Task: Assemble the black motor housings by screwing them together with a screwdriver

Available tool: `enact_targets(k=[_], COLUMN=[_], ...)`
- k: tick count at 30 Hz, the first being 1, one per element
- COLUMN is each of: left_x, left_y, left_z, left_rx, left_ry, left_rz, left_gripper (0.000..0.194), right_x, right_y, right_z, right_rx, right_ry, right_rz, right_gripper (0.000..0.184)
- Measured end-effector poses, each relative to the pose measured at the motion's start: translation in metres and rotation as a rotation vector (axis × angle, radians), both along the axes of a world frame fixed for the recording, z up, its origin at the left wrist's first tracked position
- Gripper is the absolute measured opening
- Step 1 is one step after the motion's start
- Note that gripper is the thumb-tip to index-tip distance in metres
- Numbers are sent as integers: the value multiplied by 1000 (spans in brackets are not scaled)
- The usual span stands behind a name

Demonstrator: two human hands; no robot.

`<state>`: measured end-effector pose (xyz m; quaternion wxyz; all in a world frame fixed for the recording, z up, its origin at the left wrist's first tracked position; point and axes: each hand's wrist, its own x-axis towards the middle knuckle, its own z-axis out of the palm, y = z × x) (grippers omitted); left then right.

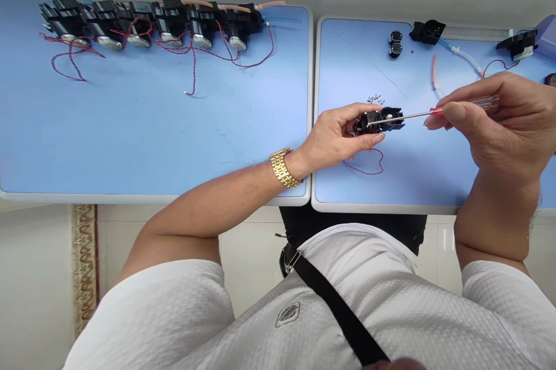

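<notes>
My left hand (pixel 336 132), with a gold watch on its wrist, is closed around a small black pump housing (pixel 392 117) just over the right-hand table. A red-and-clear screwdriver (pixel 471 105) is gripped in my right hand (pixel 499 121). Its thin metal shaft crosses the housing from the right, and the tip reaches the part between my left fingers; whether it sits in a screw is too small to tell. Several small screws (pixel 374 99) lie just behind the housing. A twisted red wire (pixel 382 162) loops on the table below it.
Several black motor pump units (pixel 171 28) with red wires line the back of the left table (pixel 130 132). Behind my hands are two small round black parts (pixel 395 44), a black housing with tubing (pixel 428 32) and another wired unit (pixel 519 44). A gap separates the tables.
</notes>
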<state>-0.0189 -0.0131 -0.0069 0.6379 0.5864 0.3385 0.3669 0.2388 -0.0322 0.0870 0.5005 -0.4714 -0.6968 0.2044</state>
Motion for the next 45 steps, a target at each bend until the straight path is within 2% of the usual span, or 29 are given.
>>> enact_targets(k=[7,17,29,45], left_x=[1,1,1,-3], left_y=[2,2,3,3], left_z=[-3,1,-2,6], left_rx=[65,105,4,-24], left_ry=[3,22,-42,-81], left_rz=[-12,-5,-74,-135], left_gripper=[67,69,69,66], right_x=[-1,1,3,-2], right_y=[-4,-4,-5,-9], right_z=[3,6,9,13], right_rx=[-52,-79,-84,-85], right_ry=[-12,-60,-119,-83], right_rz=[-20,-31,-26,-39], right_gripper=[14,12,10,13])
